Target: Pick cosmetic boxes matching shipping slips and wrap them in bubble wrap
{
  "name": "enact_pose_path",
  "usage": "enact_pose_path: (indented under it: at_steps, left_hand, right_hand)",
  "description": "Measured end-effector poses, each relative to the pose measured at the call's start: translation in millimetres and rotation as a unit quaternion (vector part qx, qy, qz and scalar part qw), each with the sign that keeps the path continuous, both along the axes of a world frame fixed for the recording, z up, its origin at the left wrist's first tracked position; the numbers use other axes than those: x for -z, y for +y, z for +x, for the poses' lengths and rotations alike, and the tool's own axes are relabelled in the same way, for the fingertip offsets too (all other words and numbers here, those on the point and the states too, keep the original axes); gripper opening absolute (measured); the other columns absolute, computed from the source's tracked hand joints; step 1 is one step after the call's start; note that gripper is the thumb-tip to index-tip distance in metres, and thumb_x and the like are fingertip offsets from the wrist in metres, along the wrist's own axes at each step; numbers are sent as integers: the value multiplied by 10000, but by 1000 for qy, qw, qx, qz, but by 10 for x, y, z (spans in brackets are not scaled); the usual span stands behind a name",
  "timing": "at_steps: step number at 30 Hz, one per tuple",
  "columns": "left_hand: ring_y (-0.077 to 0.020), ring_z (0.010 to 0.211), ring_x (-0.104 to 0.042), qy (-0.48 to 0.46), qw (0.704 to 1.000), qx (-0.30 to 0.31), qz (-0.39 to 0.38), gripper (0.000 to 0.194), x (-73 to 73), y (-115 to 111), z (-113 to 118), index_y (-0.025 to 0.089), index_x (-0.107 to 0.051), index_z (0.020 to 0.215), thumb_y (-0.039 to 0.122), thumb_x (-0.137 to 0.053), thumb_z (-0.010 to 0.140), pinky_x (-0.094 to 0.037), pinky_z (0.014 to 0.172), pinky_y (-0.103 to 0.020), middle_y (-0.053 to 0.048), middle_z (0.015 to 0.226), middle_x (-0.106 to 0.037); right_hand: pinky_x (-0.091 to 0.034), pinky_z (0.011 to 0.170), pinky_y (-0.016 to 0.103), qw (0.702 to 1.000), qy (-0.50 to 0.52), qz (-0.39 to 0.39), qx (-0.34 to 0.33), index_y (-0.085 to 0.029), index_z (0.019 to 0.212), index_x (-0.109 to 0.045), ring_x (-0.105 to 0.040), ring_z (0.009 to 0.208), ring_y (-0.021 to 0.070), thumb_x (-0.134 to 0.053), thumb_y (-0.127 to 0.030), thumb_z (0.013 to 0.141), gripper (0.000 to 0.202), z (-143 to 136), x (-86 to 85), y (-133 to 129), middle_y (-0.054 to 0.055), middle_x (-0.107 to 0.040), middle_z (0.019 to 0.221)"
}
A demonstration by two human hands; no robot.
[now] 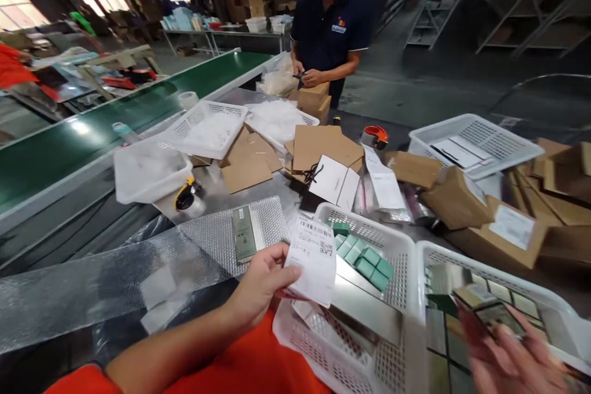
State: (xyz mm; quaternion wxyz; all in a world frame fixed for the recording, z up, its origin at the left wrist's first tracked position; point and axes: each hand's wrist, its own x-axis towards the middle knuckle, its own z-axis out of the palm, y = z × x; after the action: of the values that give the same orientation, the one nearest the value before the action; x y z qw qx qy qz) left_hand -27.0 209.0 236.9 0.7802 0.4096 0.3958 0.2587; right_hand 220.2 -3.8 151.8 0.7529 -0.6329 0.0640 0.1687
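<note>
Left hand (261,283) pinches a barcoded slip (311,258), long axis pointing away; well to its right, the right hand (508,357) clamps its fingers on a small box (494,315) over a white basket (443,252).

Green conveyor belt (143,104) stretching across 10 o'clock, pale blue packs (184,20) on a table (226,32) at 11, dark-shirted co-worker (325,31) at 12, metal step ladder (427,20) between 1 and 2, orange tape dispenser (379,132) at 2, white basket (503,135) at 3.
</note>
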Motion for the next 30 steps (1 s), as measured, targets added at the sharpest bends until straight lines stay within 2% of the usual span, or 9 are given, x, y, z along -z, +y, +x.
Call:
enact_pose_path:
  at_steps: [1,3,6,9,11,14,18,23,30]
  left_hand:
    - [-152,632,-653,-1,1000,16,-7,151,3,7,-14,160,-698,799,260,-730,690,-495,570,-248,21,707,-712]
    - [-148,670,-661,-6,999,43,-31,174,13,32,-55,167,-702,839,254,-745,695,-519,619,-243,8,765,-729]
    - [-163,701,-673,-5,996,64,-63,236,40,84,-116,159,-697,864,249,-790,667,-549,667,-255,-40,825,-740]
    - [-189,711,-671,5,995,72,-75,278,69,117,-154,148,-693,892,254,-803,659,-564,670,-297,-69,845,-732]
    - [-185,705,-661,6,995,71,-74,286,81,123,-171,138,-693,894,249,-806,656,-559,653,-289,-73,833,-725]
    - [-169,706,-649,0,995,72,-69,254,89,126,-192,128,-696,862,241,-804,662,-546,639,-258,-69,814,-717]
    - [-141,659,-621,-9,994,76,-75,213,91,130,-221,140,-690,814,240,-804,665,-533,602,-237,-37,766,-697]
    - [-139,661,-610,-8,994,84,-70,233,92,123,-238,132,-687,817,247,-811,656,-522,594,-234,-34,766,-681]
    - [-124,669,-601,-10,993,95,-65,240,117,114,-226,139,-682,851,262,-798,680,-509,618,-219,-23,763,-669]
  right_hand:
    - [-427,1034,438,1000,13,9,-3,-398,1136,-630,-608,1117,208,-761,-400,701,454,-136,-14,56,25,-668,1158]
    - [-507,942,479,996,42,60,-56,-355,1052,-659,-669,985,235,-792,-419,637,440,-411,-55,191,22,-703,1084]
    - [-579,746,367,983,90,137,-83,-326,997,-682,-693,874,215,-838,-443,594,449,-752,-124,378,7,-731,993]
    - [-574,655,301,968,139,191,-84,-310,959,-706,-695,833,204,-875,-406,558,445,-958,-210,463,15,-738,965]
    - [-577,671,312,958,156,215,-106,-313,947,-713,-695,823,204,-880,-394,561,429,-1036,-279,470,22,-738,970]
    - [-578,771,390,944,166,245,-148,-328,937,-714,-696,831,217,-873,-427,571,410,-1113,-369,466,29,-739,973]
    - [-542,871,471,934,172,261,-174,-323,939,-714,-692,828,229,-864,-460,571,421,-1199,-407,484,44,-736,959]
    - [-544,864,465,939,179,244,-162,-294,966,-713,-689,827,237,-869,-482,541,490,-1256,-370,487,73,-728,978]
    - [-528,907,411,933,188,251,-179,-319,964,-715,-686,875,219,-857,-483,577,444,-1207,-367,448,56,-736,1003]
